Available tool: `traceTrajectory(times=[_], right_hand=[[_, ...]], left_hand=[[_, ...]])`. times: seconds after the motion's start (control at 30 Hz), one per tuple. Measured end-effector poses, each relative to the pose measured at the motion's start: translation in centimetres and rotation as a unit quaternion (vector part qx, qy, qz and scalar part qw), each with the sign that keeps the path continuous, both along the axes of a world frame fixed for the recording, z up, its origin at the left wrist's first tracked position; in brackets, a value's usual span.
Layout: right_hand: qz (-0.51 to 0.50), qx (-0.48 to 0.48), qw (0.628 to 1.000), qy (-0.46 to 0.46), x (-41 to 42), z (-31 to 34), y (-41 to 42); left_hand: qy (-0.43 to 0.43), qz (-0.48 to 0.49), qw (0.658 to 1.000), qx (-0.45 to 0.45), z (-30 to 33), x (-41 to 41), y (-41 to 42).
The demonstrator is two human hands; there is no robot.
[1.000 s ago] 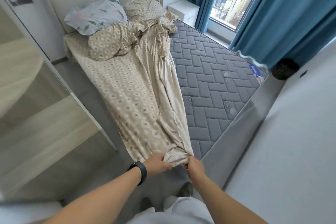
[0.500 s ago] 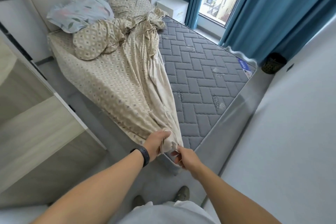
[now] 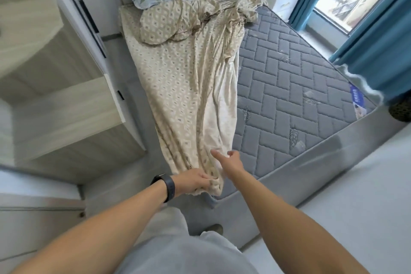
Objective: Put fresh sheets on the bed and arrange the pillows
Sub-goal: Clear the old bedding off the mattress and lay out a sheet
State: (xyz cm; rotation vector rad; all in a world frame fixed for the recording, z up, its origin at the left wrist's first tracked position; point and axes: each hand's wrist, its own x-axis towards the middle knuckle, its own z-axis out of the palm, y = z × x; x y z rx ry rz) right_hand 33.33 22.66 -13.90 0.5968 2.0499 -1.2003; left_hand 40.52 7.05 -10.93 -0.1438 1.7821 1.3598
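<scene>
My left hand point(image 3: 195, 181) grips the bunched sheet point(image 3: 186, 87) corner at the mattress point(image 3: 289, 87) foot. My right hand point(image 3: 229, 159) is apart, fingers spread, resting on the sheet.

No text, brand, number or sign can be read. The only likely carrier is a blue and white label point(image 3: 357, 102) at the far foot corner of the mattress point(image 3: 289, 87); it bears pale marks on the blue part, too small and blurred to make out. The dark band point(image 3: 168, 187) on the left wrist shows no legible display.
</scene>
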Motion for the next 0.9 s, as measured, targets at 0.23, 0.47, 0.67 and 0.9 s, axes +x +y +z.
traceTrajectory(times=[0.23,0.47,0.67,0.9], right_hand=[[0.202,0.113,0.972,-0.035,-1.5,-1.8,-0.5],[-0.014,-0.091,0.996,0.014,-3.0,1.1,2.5],[-0.087,-0.097,0.991,0.043,-5.5,2.8,5.2],[-0.052,-0.075,0.996,-0.016,-7.7,1.3,7.2]], left_hand=[[-0.127,0.053,0.990,-0.039,-0.8,-0.8,0.7],[-0.115,0.159,0.980,0.027,-0.4,-7.6,2.2],[-0.062,0.178,0.982,0.022,-0.9,-12.7,5.3],[0.059,0.004,0.996,-0.064,-0.8,-13.2,5.4]])
